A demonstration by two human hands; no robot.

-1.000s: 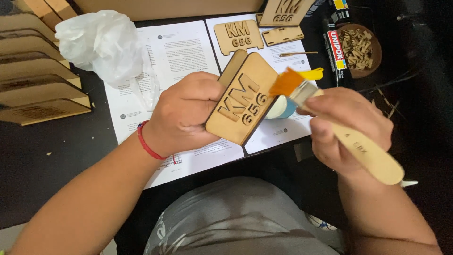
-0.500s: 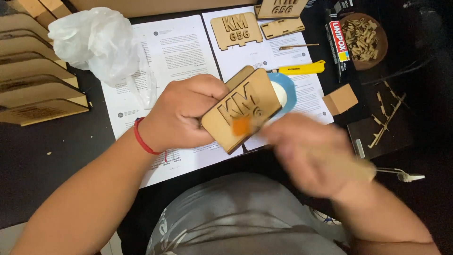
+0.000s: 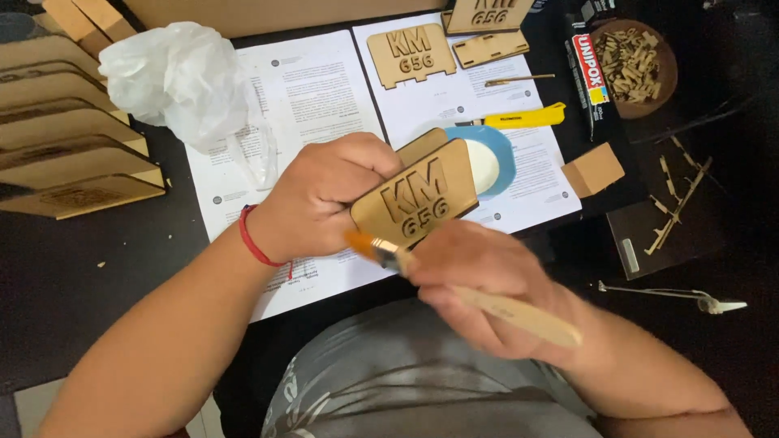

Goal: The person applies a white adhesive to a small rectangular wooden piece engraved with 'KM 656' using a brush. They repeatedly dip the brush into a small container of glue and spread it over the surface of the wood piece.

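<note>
Two hands work above the tabletop. The left hand is grasping a wooden plaque with cut-out characters, tilted. The right hand is clenched around a paintbrush; its orange bristles touch the plaque's lower left edge. Behind the plaque stands a blue dish on printed papers.
</note>
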